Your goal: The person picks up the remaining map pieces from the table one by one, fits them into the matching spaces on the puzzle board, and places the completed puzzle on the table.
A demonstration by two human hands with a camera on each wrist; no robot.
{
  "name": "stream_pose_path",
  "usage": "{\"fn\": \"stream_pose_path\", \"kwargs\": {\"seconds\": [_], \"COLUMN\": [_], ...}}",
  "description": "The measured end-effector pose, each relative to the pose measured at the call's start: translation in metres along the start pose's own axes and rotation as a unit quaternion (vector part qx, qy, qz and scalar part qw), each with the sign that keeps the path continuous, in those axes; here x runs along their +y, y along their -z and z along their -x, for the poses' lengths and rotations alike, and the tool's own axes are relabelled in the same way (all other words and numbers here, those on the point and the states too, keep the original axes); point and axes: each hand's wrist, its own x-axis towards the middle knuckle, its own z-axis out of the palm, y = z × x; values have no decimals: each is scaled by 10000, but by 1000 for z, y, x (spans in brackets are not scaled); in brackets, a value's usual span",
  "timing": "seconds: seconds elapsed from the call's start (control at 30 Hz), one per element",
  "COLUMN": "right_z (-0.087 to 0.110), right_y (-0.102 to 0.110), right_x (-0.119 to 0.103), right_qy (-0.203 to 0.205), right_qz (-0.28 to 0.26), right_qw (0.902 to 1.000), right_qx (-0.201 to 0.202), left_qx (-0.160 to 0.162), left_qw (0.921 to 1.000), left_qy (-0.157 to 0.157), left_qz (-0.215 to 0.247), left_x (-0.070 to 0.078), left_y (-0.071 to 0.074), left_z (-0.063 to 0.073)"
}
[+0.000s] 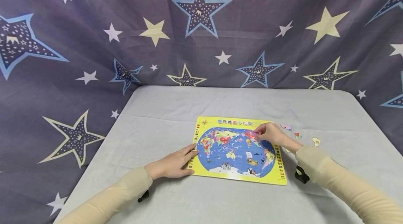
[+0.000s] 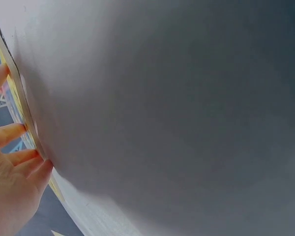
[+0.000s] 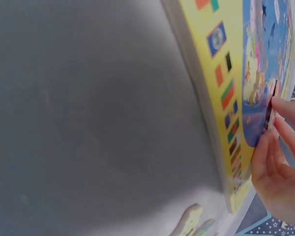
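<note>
Nearest, the left hand [image 1: 173, 163] lies with fingers extended, touching the left edge of one yellow-bordered map board [image 1: 198, 168], flat on the grey cloth [image 1: 220, 203]. It looks stiff and fairly light, best steadied by its rim. Farther off, at the map's far right part, the right hand [image 1: 270, 135] pinches one puzzle piece [image 1: 251, 134], fingertips almost together; it's probably thin, rigid, easiest held by its edges. Right of the board I count three loose pieces [image 1: 316, 142] plainly, plus two part-hidden near the right sleeve [image 1: 340, 175]. Beyond hangs a starry curtain [image 1: 192, 56].
</note>
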Motion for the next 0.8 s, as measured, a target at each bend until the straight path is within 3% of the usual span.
{"fn": "stream_pose_path", "kwargs": {"seconds": [0.47, 0.8], "right_z": [3, 3], "right_y": [-4, -3], "right_x": [1, 1], "right_qy": [-89, 86], "right_qz": [54, 75], "right_qw": [9998, 9998], "right_qx": [151, 182], "left_qx": [-22, 47], "left_qw": [10000, 9999], "left_qy": [38, 83], "left_qz": [44, 119], "left_x": [1, 4], "left_y": [0, 2], "left_z": [0, -1]}}
